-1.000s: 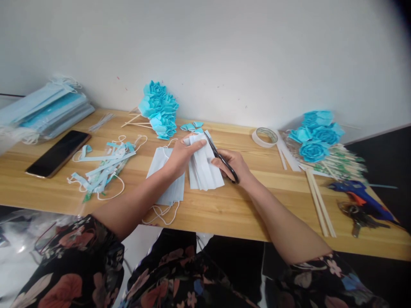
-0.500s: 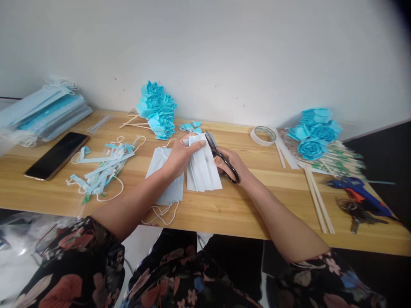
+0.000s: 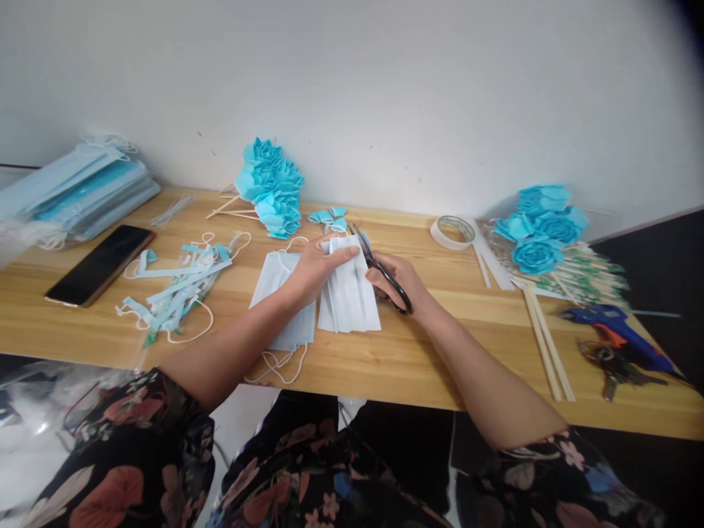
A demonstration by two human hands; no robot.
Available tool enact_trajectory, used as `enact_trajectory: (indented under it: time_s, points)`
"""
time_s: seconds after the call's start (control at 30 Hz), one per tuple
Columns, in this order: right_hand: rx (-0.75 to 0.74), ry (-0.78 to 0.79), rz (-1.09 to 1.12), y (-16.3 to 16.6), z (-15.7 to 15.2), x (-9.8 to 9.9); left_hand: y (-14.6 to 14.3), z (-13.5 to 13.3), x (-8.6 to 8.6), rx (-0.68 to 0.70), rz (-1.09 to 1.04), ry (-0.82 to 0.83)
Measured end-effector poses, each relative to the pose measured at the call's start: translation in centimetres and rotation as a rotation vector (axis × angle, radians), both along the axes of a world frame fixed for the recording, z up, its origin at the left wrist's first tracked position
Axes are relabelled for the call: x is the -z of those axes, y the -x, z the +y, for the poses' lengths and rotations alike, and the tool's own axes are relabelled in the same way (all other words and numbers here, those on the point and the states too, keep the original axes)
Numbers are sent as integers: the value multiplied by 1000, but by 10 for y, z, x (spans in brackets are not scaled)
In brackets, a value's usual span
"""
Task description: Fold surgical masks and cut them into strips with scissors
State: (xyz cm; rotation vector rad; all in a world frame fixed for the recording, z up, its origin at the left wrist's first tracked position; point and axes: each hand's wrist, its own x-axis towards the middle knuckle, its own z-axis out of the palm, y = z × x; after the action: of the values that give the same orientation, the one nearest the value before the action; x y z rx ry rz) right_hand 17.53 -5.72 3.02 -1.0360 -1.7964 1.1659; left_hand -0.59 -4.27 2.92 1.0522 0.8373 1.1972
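My left hand (image 3: 312, 268) grips a white pleated face mask (image 3: 350, 295) by its upper left part and holds it over the wooden table (image 3: 385, 352). Black scissors (image 3: 380, 270) are in my right hand (image 3: 401, 282), fingers through the handles. Their blades point up and away along the mask's right edge. More white masks (image 3: 280, 304) lie flat under my left forearm, ear loops hanging over the table's front edge.
Cut mask strips (image 3: 176, 282) and a black phone (image 3: 99, 264) lie at left, beside a stack of blue masks (image 3: 77, 191). Blue mask flowers (image 3: 272, 187) lean on the wall; more flowers (image 3: 542, 227), sticks, tape roll (image 3: 454, 233), glue gun (image 3: 616, 330) and keys lie at right.
The mask and both hands have barely shifted. The scissors' blades have moved a little along the mask's right edge. The view wobbles slightly.
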Motion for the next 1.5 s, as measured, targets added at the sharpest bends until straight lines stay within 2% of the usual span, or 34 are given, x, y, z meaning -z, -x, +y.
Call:
enact_trajectory:
  time_s: [0.33,0.5,0.6,0.73,0.9,1.03,1.13,1.23,1.33,1.43,1.5]
  points:
    - [83,30,111,-1,-4,-1,1,2,0,-20,23,7]
    - [-8,-12,110,-2,-4,-10,4,6,2,-98,-19,-39]
    - [-53,-5,79,0,1,-6,5,8,4,-139,-25,-94]
    - [-36,39,57,3,6,3,6,9,5,-176,13,-150]
    - [-27,118,297,-8,9,-5,10,14,3,-183,29,-177]
    - [60,188,553,-27,16,-17,15,24,-9,-206,76,-227]
    - [136,248,689,-38,22,-18,19,30,-22,-74,274,-301]
    - [161,303,796,-45,27,-13,18,33,-28,116,686,-485]
    - [173,296,885,-50,31,-8,8,32,-22,280,1082,-667]
    - [200,247,852,-55,35,-6,-7,30,-14,411,1422,-699]
    - [200,180,706,-58,38,-3,-15,30,-10,446,1581,-724]
